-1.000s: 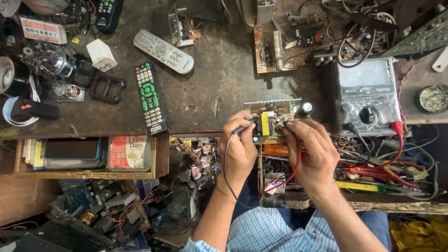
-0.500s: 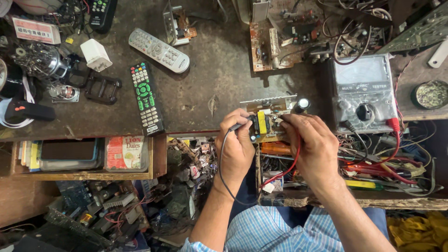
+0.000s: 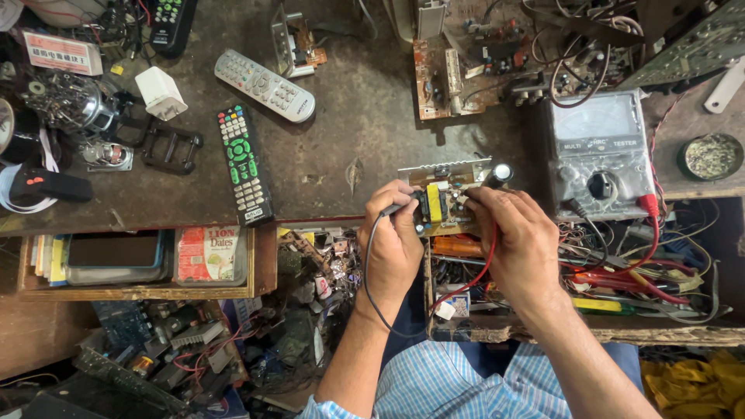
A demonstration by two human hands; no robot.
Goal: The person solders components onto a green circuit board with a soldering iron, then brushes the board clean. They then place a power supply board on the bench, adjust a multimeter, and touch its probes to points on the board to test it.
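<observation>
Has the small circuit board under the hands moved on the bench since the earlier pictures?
No. The small circuit board lies at the same spot beside the grey meter; only the camera view shifted, as the black remote shifted equally.

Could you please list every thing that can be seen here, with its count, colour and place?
small circuit board: one, with a yellow part, at the bench edge under both hands
black test lead: one, at the left hand
red test lead: one, at the right hand
analogue meter: one, grey, right of the small circuit board
remote controls: three; black with coloured buttons, centre left; grey above it; black at the top
white plug adapter: one, upper left
larger circuit boards: several, brown, top centre
round tin: one, green, far right
left hand: its grip holds the black test lead's probe
right hand: fingers on the small circuit board
</observation>
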